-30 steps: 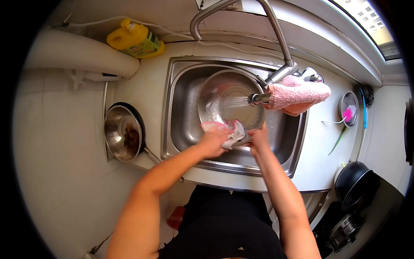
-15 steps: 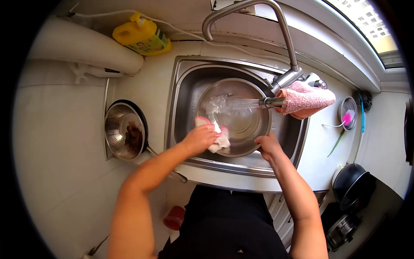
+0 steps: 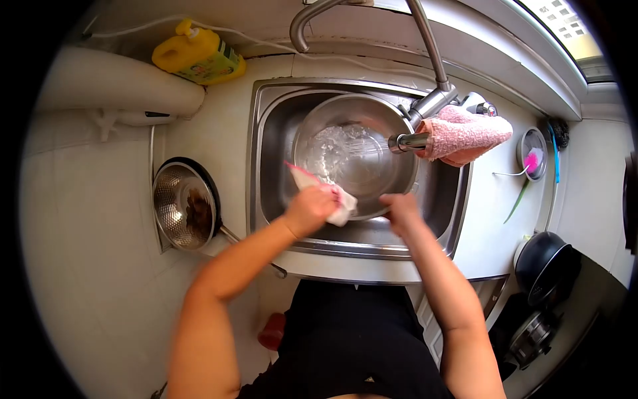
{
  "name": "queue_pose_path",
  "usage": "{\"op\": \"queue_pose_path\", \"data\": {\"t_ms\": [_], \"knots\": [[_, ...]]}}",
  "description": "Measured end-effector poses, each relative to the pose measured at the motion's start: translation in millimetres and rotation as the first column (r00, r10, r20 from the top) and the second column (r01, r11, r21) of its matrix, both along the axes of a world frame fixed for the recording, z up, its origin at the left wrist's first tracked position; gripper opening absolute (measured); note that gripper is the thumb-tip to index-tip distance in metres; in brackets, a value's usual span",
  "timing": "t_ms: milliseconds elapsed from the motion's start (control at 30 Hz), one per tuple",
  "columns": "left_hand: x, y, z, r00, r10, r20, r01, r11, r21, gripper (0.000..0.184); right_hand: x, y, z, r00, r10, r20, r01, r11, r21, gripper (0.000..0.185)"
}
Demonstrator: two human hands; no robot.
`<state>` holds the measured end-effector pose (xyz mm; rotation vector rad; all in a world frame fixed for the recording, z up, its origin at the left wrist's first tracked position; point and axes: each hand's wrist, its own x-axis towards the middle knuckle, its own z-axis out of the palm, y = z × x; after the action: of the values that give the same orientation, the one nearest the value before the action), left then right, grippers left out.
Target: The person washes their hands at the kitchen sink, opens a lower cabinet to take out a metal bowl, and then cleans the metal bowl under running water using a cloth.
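Over the near left rim of a round steel basin [image 3: 392, 174], my left hand [image 3: 311, 210] is closed on a white dishcloth with pink edging [image 3: 345, 209]. One corner of the cloth sticks up beyond the fingers. My right hand [image 3: 401, 213] grips the basin's near right rim, its fingertips partly hidden and slightly blurred. The basin sits inside the stainless sink [image 3: 274, 136], with bubbling water in it. Water sprays into it sideways from the tap spout [image 3: 401, 143], whose body is wrapped in a pink towel [image 3: 465, 135].
A perforated steel strainer [image 3: 174, 199] holding something dark stands on the left counter. Behind it is a yellow pump bottle [image 3: 201, 54]. A second, curved tap [image 3: 428, 40] arches over the sink's back. To the right are a small bowl [image 3: 531, 149] with a pink brush and a black pan [image 3: 541, 266].
The basin has shifted toward the back of the sink, both hands with it. The cloth has come up from inside the basin to its rim. The view has also shifted slightly.
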<state>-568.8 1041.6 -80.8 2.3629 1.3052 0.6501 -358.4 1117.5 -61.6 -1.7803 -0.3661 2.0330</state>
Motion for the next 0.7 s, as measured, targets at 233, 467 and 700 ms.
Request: {"op": "queue_pose_path", "data": {"t_ms": [233,467,700], "knots": [[-22,7,-23,0.997,-0.030,-0.078,0.042,0.986,0.160,0.012,15,13,11,0.941,0.337,0.019,-0.337,0.934,0.123,0.042],[42,-13,-2,0.972,0.195,0.133,-0.174,0.973,-0.150,0.024,-21,-18,-18,0.995,0.092,-0.038,-0.089,0.994,0.070,0.051],[-27,13,-5,0.893,-0.198,-0.404,0.000,0.897,-0.441,0.056,13,-4,10,0.962,0.270,0.026,-0.266,0.922,0.282,0.055]]}}
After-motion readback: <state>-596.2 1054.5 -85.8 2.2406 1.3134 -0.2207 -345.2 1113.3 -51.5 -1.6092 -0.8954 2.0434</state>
